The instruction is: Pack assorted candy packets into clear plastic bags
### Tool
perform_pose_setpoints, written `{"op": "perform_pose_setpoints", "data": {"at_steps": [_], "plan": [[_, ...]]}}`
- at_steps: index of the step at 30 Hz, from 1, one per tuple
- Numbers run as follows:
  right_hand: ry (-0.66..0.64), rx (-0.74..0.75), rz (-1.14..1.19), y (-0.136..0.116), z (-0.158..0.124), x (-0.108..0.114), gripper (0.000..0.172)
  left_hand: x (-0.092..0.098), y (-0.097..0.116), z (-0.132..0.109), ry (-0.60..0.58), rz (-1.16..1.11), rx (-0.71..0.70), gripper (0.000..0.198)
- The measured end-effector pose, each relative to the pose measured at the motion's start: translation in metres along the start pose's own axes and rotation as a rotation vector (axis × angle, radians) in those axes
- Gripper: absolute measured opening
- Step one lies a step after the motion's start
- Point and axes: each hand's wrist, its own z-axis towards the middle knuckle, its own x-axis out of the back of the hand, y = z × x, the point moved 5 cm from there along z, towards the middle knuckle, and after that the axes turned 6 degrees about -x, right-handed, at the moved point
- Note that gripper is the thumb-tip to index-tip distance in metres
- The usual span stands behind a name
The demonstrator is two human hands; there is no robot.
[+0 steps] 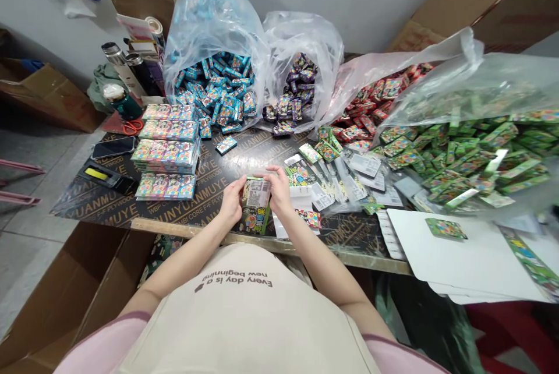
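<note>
A small printed box [255,219], green and black with a pale panel of fine print, stands at the table's front edge in front of me. My left hand [233,200] grips its left side, thumb and fingers closed on it. My right hand [279,190] is closed on the right side, with the index finger reaching over the top. Just right of the box lie white sheets and printed cards [298,175], a red packet [308,218] and clear sleeves [334,192]. Several small green packets [327,150] lie behind them.
Stacked wrapped packets [166,152] stand to the left, near a phone [114,147], a tape dispenser [107,177] and red scissors [132,127]. Plastic bags spill blue packets [227,91], purple packets [297,94], red packets [384,97] and green packets [463,155]. White boards [467,254] overhang the front right edge.
</note>
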Motion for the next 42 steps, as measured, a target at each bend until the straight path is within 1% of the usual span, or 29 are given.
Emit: {"op": "perform_pose_setpoints", "data": {"at_steps": [2,4,6,8,10,11,14,17,19,21,23,25,26,28,31,33,36,38,39,40,42], "plan": [[-0.024,0.017,0.069,-0.004,-0.004,0.003,0.032,-0.004,0.002,0.005,0.017,0.004,0.074,0.032],[-0.041,-0.006,0.165,-0.004,-0.006,0.006,0.036,-0.007,0.006,0.010,0.034,0.031,0.137,0.026],[-0.046,-0.045,0.216,-0.002,-0.005,0.009,0.041,-0.011,0.010,0.014,0.031,0.069,0.168,0.020],[-0.031,-0.051,0.202,0.001,-0.001,0.010,0.046,-0.018,0.014,0.017,0.001,0.092,0.160,0.013],[-0.035,-0.043,0.169,0.005,0.004,0.009,0.044,-0.024,0.019,0.018,-0.030,0.120,0.078,0.016],[-0.036,-0.020,0.155,0.006,0.005,0.009,0.038,-0.026,0.022,0.017,-0.041,0.137,0.015,0.016],[0.004,0.141,0.109,0.007,0.006,0.013,0.020,-0.028,0.032,0.015,-0.067,0.205,-0.206,0.004],[0.090,0.305,0.011,0.005,-0.002,0.024,0.018,-0.026,0.040,0.015,-0.143,0.417,-0.356,0.010],[0.101,0.343,-0.105,0.001,-0.006,0.032,0.018,-0.026,0.044,0.018,-0.223,0.572,-0.377,0.014],[0.074,0.350,-0.221,-0.005,-0.006,0.036,0.019,-0.027,0.047,0.022,-0.284,0.617,-0.322,0.020],[0.025,0.338,-0.294,-0.012,-0.004,0.037,0.019,-0.030,0.050,0.026,-0.314,0.600,-0.247,0.022],[-0.019,0.322,-0.338,-0.020,0.000,0.036,0.018,-0.035,0.055,0.026,-0.351,0.630,-0.231,0.019],[-0.041,0.317,-0.360,-0.023,0.001,0.036,0.018,-0.037,0.058,0.025,-0.376,0.674,-0.258,0.016],[-0.080,0.315,-0.410,-0.029,0.002,0.034,0.017,-0.043,0.064,0.022,-0.429,0.786,-0.364,0.009],[-0.143,0.342,-0.495,-0.035,-0.002,0.033,0.017,-0.048,0.069,0.015,-0.523,0.915,-0.522,0.008],[-0.189,0.411,-0.567,-0.037,-0.010,0.033,0.015,-0.051,0.070,0.011,-0.594,0.983,-0.599,0.011],[-0.283,0.558,-0.701,-0.043,-0.022,0.034,0.013,-0.058,0.067,0.006,-0.750,1.131,-0.700,0.008],[-0.323,0.618,-0.785,-0.048,-0.021,0.043,0.015,-0.062,0.064,0.003,-0.843,1.233,-0.754,0.010],[-0.299,0.639,-0.828,-0.052,-0.017,0.053,0.018,-0.063,0.063,0.002,-0.870,1.271,-0.772,0.013],[-0.242,0.658,-0.877,-0.057,-0.011,0.065,0.020,-0.064,0.062,0.002,-0.884,1.296,-0.786,0.014],[-0.079,0.683,-1.009,-0.066,0.006,0.094,0.023,-0.064,0.061,0.003,-0.902,1.313,-0.803,0.014]]}}
